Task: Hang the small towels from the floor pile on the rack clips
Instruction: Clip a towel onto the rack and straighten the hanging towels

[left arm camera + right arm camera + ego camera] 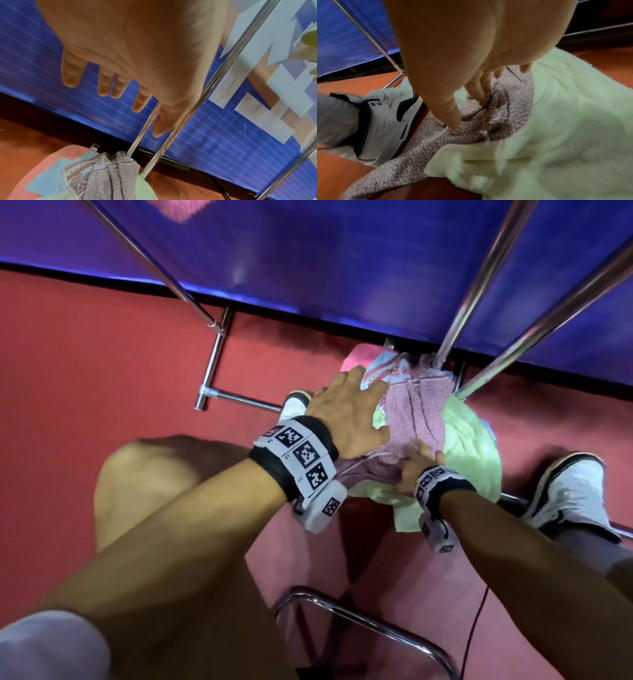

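Note:
The towel pile lies on the red floor between my feet, against the rack's chrome legs (479, 285). A mauve towel (421, 412) lies on top, over a pale green towel (476, 446), a light blue patterned one (383, 368) and a pink one (354, 357). My left hand (363, 412) hovers just above the pile's left side with its fingers (104, 88) spread, holding nothing. My right hand (416, 460) grips the near part of the mauve towel (496, 121); its fingers (481, 97) dig into a fold and the thumb presses the hem. No clips are in view.
A blue wall panel (342, 251) stands right behind the rack. The rack's base bars (212, 364) lie on the floor at the left. My white shoes (575, 494) (385, 121) flank the pile. A chrome stool frame (359, 625) is under me.

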Demonstrator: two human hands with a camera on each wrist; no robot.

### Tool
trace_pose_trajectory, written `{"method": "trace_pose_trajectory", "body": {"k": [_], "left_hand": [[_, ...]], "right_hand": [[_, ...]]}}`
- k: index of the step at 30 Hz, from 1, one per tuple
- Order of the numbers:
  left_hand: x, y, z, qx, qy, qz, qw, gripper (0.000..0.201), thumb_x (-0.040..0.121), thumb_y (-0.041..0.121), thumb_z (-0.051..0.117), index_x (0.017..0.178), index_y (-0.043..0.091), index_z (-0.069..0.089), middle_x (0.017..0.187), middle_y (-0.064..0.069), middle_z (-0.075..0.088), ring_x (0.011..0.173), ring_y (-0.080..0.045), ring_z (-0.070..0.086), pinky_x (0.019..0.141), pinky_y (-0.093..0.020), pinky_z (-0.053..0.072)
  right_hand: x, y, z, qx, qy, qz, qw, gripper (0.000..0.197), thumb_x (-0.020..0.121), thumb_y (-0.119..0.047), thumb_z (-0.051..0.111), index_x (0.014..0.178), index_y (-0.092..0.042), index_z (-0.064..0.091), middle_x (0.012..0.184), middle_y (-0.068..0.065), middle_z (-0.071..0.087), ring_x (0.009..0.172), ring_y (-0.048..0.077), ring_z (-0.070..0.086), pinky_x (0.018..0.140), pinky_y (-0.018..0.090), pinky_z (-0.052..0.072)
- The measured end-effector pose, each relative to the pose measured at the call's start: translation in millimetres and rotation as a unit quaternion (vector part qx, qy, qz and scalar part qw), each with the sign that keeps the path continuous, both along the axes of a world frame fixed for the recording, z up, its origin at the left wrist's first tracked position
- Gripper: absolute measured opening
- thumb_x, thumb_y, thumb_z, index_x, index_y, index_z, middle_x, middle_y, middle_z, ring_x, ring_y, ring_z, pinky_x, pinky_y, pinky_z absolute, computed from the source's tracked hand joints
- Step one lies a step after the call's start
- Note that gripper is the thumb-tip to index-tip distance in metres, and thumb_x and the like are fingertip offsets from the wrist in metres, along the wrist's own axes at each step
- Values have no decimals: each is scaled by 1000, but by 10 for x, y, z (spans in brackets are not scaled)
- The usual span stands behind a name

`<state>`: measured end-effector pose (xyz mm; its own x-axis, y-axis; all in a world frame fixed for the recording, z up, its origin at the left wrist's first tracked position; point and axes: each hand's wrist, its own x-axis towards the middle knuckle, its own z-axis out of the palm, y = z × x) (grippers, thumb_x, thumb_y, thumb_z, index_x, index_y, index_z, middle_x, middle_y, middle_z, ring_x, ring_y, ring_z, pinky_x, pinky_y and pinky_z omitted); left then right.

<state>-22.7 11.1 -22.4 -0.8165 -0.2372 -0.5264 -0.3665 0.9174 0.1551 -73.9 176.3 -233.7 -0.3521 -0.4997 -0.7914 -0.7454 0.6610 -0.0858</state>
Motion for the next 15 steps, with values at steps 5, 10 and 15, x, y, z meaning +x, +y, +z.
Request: {"method": "trace_pose_trajectory", "body": {"k": [5,10,15], "left_hand": [[-2,-42,7,35,-19,10,999,70,88,50,57,149,28,29,156,-14,20,140,-34,27,111,-51,33],[-12,-126,72,70,2,37,997,74,79,50,65,144,26,38,153,-17,26,138,-37,33,111,-45,33],[35,-115,174,109,2,1,994,75,75,40,77,139,19,45,131,-14,51,117,-33,53,98,-40,45]], "right_hand": [[-73,-59,197,-95,36,-19,995,43,83,-40,62,118,-16,62,127,7,60,122,26,51,102,38,33],[-204,-41,854,-254,19,-143,956,12,83,-18,64,81,-21,76,87,0,75,87,26,68,83,27,47],[-232,77,1553,-401,-14,-200,894,22,66,-8,74,62,-23,59,56,-12,57,57,14,53,64,26,48]]}}
